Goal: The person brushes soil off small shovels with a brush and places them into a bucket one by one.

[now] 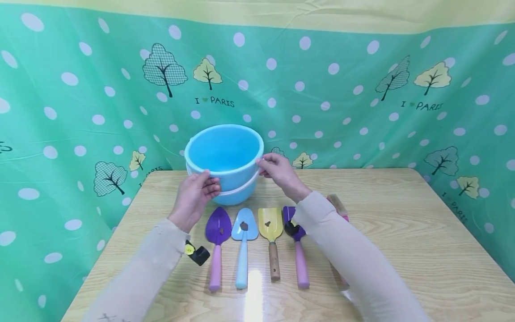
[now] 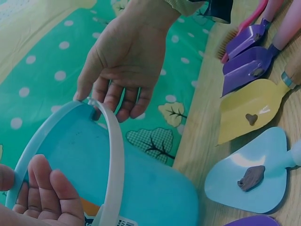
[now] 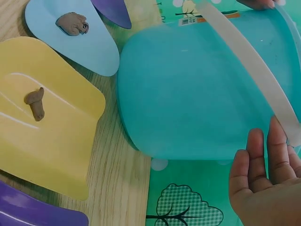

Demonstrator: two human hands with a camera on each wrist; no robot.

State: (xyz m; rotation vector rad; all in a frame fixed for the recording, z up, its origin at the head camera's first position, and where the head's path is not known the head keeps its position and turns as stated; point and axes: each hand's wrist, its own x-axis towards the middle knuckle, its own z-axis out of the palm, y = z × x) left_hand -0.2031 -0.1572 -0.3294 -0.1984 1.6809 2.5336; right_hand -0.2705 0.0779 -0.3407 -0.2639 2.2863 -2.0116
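A light blue bucket [image 1: 237, 197] stands at the back left of the table, and its white handle [image 2: 116, 155] hangs down over the near side. My left hand [image 1: 194, 192] pinches the front left of the rim between thumb and fingers. At the right side of the rim, near the handle's joint, my right hand [image 1: 281, 173] grips with thumb and fingertips. Closest to the bucket lie a purple pointed trowel [image 1: 218, 223], a light blue trowel [image 1: 241, 264] and a yellow shovel [image 1: 270, 219]. Whether the bucket's base touches the table, I cannot tell.
Right of the yellow shovel lies a purple square shovel [image 1: 301, 264]. A brush [image 1: 337, 205] with pink parts is mostly hidden under my right sleeve. Small brown lumps [image 3: 71, 23] sit on the blades. A green dotted curtain [image 1: 342, 125] hangs behind the wooden table [image 1: 402, 223].
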